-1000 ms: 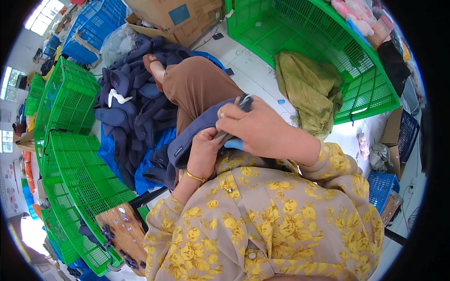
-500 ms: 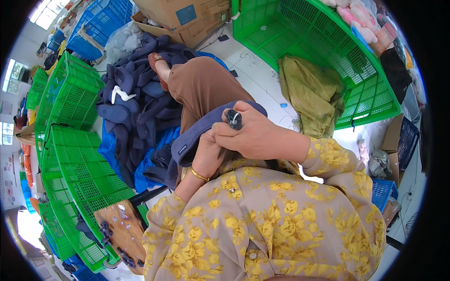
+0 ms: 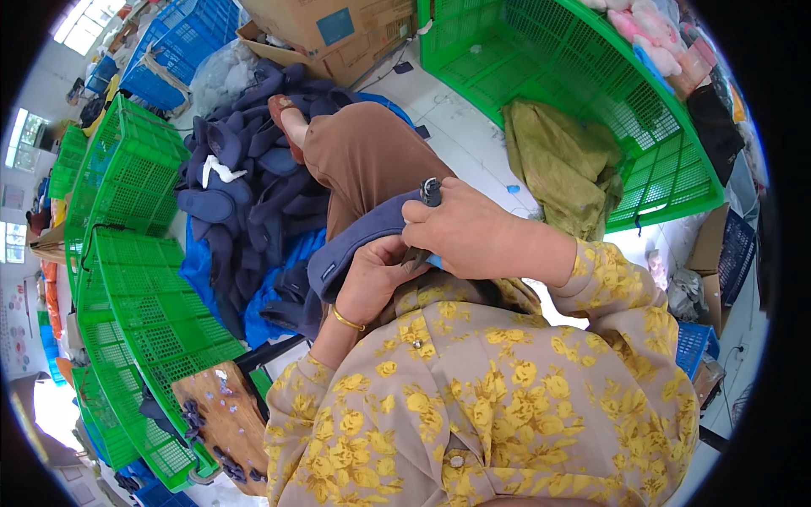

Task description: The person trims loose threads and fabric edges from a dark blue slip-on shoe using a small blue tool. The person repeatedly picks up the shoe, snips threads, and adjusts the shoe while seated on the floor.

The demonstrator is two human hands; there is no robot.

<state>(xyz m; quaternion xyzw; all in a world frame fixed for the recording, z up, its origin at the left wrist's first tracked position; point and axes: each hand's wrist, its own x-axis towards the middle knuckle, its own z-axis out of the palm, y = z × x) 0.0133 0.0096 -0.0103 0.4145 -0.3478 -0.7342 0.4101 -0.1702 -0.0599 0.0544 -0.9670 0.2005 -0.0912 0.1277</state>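
Observation:
My left hand grips a navy blue slipper upper that lies over my lap, on the brown trouser leg. My right hand is closed around a small dark metal tool, its grey tip sticking up above my fingers, right beside the navy piece. A gold bangle circles my left wrist. Both sleeves are beige with yellow flowers. What lies under my right palm is hidden.
A heap of navy slipper pieces lies on a blue sheet to my left. Green plastic crates stack at left, one large green crate at upper right with an olive cloth over it. Cardboard boxes stand behind. A wooden board is at lower left.
My right hand has slid right and lowered, exposing the tool's tip above my fingers. The left hand has shifted lower on the navy piece.

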